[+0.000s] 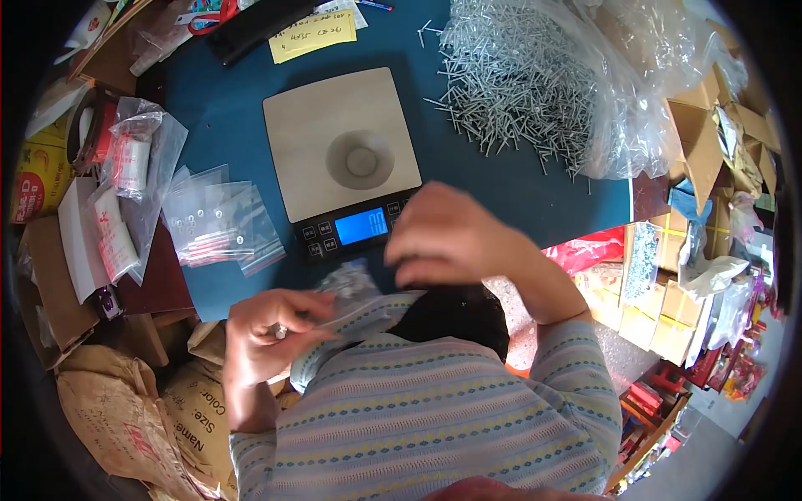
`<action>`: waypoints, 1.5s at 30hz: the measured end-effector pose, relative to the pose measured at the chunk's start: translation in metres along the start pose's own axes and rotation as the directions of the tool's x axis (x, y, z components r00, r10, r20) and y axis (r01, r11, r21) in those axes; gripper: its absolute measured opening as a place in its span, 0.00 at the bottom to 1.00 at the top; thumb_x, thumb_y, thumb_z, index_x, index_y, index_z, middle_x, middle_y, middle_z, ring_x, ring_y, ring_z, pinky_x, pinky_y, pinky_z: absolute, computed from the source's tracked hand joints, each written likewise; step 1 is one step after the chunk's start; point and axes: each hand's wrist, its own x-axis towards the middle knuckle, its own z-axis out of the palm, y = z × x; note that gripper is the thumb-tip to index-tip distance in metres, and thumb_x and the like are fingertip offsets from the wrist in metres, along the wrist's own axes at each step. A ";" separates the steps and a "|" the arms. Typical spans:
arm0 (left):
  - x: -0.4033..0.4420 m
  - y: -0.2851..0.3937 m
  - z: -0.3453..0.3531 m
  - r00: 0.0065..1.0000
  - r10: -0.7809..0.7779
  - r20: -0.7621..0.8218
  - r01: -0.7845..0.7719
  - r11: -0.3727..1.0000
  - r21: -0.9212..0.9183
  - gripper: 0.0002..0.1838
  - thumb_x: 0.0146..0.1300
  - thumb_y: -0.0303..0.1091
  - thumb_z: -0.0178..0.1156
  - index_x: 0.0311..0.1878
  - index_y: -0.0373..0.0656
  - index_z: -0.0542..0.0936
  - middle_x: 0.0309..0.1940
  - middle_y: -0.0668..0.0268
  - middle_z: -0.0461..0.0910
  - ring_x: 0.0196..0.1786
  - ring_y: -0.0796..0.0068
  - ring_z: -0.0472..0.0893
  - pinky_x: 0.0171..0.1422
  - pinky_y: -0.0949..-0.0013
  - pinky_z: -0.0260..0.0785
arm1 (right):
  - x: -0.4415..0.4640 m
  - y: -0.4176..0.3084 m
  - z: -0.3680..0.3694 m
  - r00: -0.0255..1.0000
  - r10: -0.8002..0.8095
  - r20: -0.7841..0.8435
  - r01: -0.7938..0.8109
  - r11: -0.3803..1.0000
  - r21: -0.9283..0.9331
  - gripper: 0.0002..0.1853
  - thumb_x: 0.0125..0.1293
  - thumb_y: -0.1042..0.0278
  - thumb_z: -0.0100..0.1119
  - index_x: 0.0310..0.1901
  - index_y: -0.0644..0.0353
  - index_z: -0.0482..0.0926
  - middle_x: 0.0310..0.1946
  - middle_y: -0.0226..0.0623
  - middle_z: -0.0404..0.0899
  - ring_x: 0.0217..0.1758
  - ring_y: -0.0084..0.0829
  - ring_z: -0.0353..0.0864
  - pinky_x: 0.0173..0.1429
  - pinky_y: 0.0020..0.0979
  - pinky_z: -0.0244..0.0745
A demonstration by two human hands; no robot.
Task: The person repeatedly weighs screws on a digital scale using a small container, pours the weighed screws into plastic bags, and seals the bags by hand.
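Observation:
My left hand (271, 330) is closed at the table's front edge, its slightly blurred fingertips pinching a small clear plastic bag (349, 288). Small silvery pieces seem to lie in the bag; their kind is unclear. My right hand (443, 238) hovers by the front right corner of a digital scale (292, 150). Its fingers are loosely bent, with a gap to the thumb and nothing visible between them. A round grey dish (359, 160) rests on the scale's pan, and the blue display (361, 225) seems to read 0.0.
A heap of thin metal screws or nails (522, 92) spreads from a large clear bag (639, 108) at the back right. Flat zip bags (219, 219) lie left of the scale. Yellow notes (313, 37) are behind it. Cardboard boxes (668, 313) stand at the right.

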 end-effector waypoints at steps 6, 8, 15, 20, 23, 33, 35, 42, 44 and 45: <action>-0.063 0.006 -0.062 0.900 -0.421 -0.110 0.435 0.856 0.279 0.08 0.46 0.13 0.69 0.26 0.34 0.80 0.30 0.55 0.85 0.34 0.71 0.85 0.38 0.70 0.79 | -0.034 0.072 -0.065 0.771 0.363 -0.524 -0.634 0.516 -0.576 0.20 0.60 0.54 0.66 0.50 0.56 0.78 0.43 0.43 0.77 0.46 0.47 0.78 0.48 0.42 0.75; -0.063 0.013 -0.069 0.848 -0.525 -0.079 0.493 0.723 0.484 0.06 0.49 0.19 0.69 0.30 0.33 0.82 0.28 0.56 0.84 0.31 0.72 0.84 0.36 0.70 0.75 | -0.041 0.089 -0.069 0.669 0.459 -0.585 -0.739 0.324 -0.590 0.22 0.59 0.53 0.67 0.50 0.56 0.78 0.46 0.48 0.75 0.47 0.49 0.78 0.47 0.43 0.75; -0.041 -0.010 -0.044 0.921 -0.298 -0.249 0.388 0.726 0.567 0.07 0.54 0.24 0.68 0.35 0.34 0.82 0.32 0.56 0.83 0.35 0.62 0.84 0.40 0.68 0.75 | -0.040 0.114 -0.047 0.773 0.286 -0.566 -0.619 0.536 -0.575 0.22 0.52 0.65 0.72 0.49 0.54 0.79 0.51 0.50 0.71 0.48 0.47 0.77 0.48 0.43 0.76; -0.029 -0.007 -0.038 0.950 -0.200 -0.238 0.305 0.749 0.588 0.08 0.55 0.23 0.67 0.39 0.34 0.82 0.35 0.57 0.83 0.39 0.62 0.84 0.42 0.67 0.74 | -0.048 0.114 -0.069 0.733 0.391 -0.557 -0.631 0.697 -0.340 0.13 0.50 0.73 0.67 0.40 0.54 0.83 0.45 0.44 0.76 0.42 0.41 0.79 0.45 0.37 0.76; -0.030 -0.008 -0.037 0.951 -0.176 -0.255 0.296 0.758 0.581 0.08 0.55 0.22 0.66 0.40 0.34 0.81 0.36 0.57 0.83 0.38 0.61 0.84 0.42 0.67 0.74 | -0.052 0.113 -0.084 0.618 0.547 -0.565 -0.715 0.690 -0.114 0.11 0.50 0.73 0.68 0.37 0.56 0.86 0.29 0.30 0.77 0.29 0.22 0.73 0.34 0.26 0.68; -0.027 -0.008 -0.033 0.948 -0.164 -0.273 0.293 0.785 0.545 0.09 0.55 0.21 0.67 0.40 0.33 0.81 0.37 0.56 0.83 0.39 0.61 0.84 0.43 0.67 0.74 | -0.050 0.103 -0.111 0.537 0.722 -0.437 -0.641 0.686 0.344 0.12 0.55 0.72 0.71 0.42 0.61 0.86 0.25 0.23 0.78 0.28 0.13 0.71 0.32 0.18 0.63; -0.026 -0.009 -0.033 0.953 -0.146 -0.267 0.276 0.785 0.555 0.09 0.55 0.21 0.67 0.40 0.34 0.81 0.37 0.56 0.83 0.39 0.61 0.84 0.44 0.67 0.74 | -0.045 0.099 -0.115 0.578 0.716 -0.391 -0.671 0.690 0.271 0.12 0.55 0.73 0.70 0.43 0.61 0.86 0.26 0.25 0.80 0.29 0.13 0.73 0.33 0.17 0.65; -0.023 -0.011 -0.028 0.949 -0.097 -0.299 0.257 0.786 0.562 0.08 0.55 0.21 0.67 0.39 0.34 0.81 0.37 0.56 0.83 0.40 0.59 0.84 0.46 0.66 0.74 | 0.029 0.055 -0.081 0.790 0.600 -0.128 -0.577 0.798 0.174 0.11 0.56 0.73 0.69 0.42 0.63 0.85 0.26 0.29 0.81 0.29 0.14 0.76 0.32 0.18 0.69; -0.023 -0.011 -0.029 0.945 -0.084 -0.317 0.261 0.778 0.572 0.08 0.55 0.21 0.67 0.39 0.34 0.81 0.38 0.56 0.83 0.40 0.59 0.84 0.46 0.66 0.74 | 0.047 0.048 -0.062 0.840 0.543 -0.010 -0.535 0.829 0.162 0.11 0.55 0.74 0.68 0.41 0.63 0.85 0.28 0.32 0.83 0.30 0.16 0.79 0.33 0.20 0.72; -0.024 -0.011 -0.029 0.943 -0.069 -0.324 0.256 0.773 0.581 0.08 0.55 0.20 0.67 0.39 0.33 0.81 0.38 0.56 0.83 0.40 0.62 0.83 0.46 0.67 0.74 | 0.053 0.047 -0.051 0.866 0.500 0.017 -0.496 0.855 0.148 0.10 0.56 0.76 0.68 0.41 0.63 0.85 0.31 0.31 0.83 0.31 0.15 0.78 0.34 0.19 0.73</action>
